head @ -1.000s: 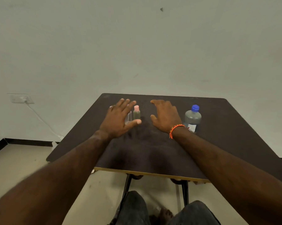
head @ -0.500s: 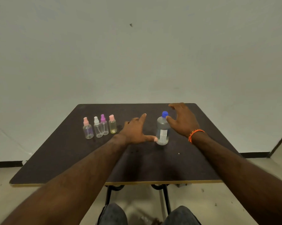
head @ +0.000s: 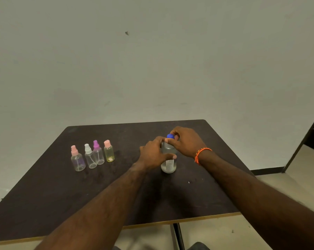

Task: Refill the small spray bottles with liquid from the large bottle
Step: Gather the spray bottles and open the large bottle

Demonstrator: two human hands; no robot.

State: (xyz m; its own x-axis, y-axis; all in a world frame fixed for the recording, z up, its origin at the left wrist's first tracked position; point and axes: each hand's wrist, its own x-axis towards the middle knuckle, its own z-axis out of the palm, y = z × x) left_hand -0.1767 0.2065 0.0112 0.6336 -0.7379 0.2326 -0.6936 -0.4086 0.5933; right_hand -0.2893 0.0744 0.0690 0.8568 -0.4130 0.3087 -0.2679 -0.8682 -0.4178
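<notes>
While steadying the large bottle with wrapped left hand, pinching its blue cap with right hand fingertips, probably unscrewing next.

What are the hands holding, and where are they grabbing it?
Both hold the large bottle: the left hand wraps its body, the right hand pinches its blue cap.
</notes>
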